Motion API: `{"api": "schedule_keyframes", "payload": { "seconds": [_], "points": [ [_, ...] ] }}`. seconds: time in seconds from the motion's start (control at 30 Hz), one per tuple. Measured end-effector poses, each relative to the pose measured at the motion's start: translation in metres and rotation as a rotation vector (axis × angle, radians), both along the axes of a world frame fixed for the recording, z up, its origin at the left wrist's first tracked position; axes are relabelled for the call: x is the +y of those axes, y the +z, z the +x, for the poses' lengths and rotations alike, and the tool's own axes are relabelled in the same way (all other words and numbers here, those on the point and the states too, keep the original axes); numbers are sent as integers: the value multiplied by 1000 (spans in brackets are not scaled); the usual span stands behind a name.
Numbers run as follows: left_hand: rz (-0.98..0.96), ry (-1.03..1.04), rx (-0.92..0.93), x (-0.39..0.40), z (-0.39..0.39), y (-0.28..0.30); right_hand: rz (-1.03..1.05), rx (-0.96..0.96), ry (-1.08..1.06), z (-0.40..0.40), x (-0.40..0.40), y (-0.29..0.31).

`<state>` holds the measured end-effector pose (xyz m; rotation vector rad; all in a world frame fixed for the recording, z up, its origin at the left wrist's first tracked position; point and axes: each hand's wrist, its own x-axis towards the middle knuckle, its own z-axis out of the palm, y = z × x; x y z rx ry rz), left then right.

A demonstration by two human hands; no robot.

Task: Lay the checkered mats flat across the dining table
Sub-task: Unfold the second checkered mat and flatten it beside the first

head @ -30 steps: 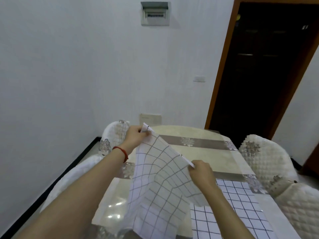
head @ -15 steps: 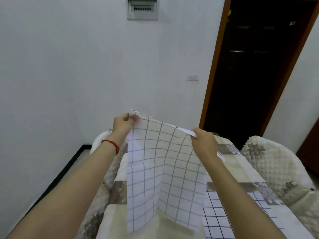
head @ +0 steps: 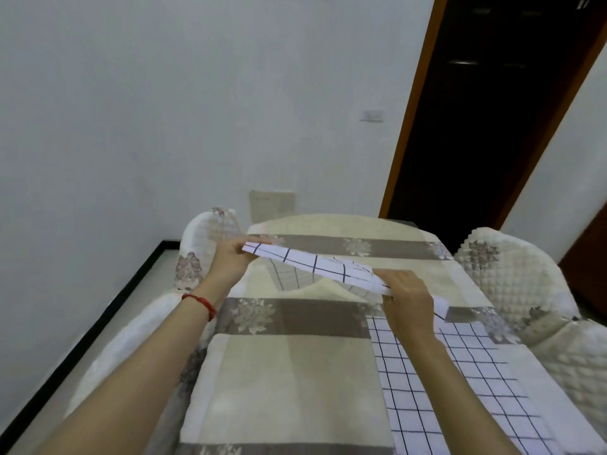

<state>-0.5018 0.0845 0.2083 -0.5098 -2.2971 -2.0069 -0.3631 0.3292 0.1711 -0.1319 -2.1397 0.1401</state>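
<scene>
I hold a white checkered mat with dark grid lines above the far half of the dining table. It is stretched nearly level, its near edge facing me, and part of it sags below. My left hand, with a red string on the wrist, pinches its left corner. My right hand grips its right end. A second checkered mat lies flat on the table's near right part, partly under my right forearm.
The table has a beige cloth with grey-brown floral bands. Quilted white chairs stand at the left and right. A white wall lies behind, and a dark doorway opens at the back right.
The mat hung upright in front of me before; both hands have swung it down and forward, so it now lies nearly level over the far part of the table.
</scene>
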Motion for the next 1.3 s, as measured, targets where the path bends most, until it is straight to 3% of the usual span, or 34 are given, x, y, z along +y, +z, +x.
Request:
{"api": "schedule_keyframes", "payload": {
  "seconds": [0.37,0.6,0.77,0.93,1.0,1.13,1.2,1.3],
  "points": [
    [-285,-28,-110,-68,92,-156,59,-360,144,83,-18,-135],
    [-323,-64,-135,-99,143,-203,34,-601,176,116,-45,-200],
    [-389,-96,-88,-117,154,-231,57,-645,195,128,-59,-220],
    [-515,36,-128,-125,174,-238,59,-659,246,140,-69,-231],
    [-436,51,-238,-123,186,-240,68,-662,258,148,-72,-233],
    [-122,165,-645,-117,203,-239,34,-713,271,163,-73,-243],
    [-79,234,-761,-113,203,-237,-9,-754,295,168,-73,-247],
    [-136,270,-774,-108,200,-243,-40,-792,329,171,-78,-246]
  ]
}}
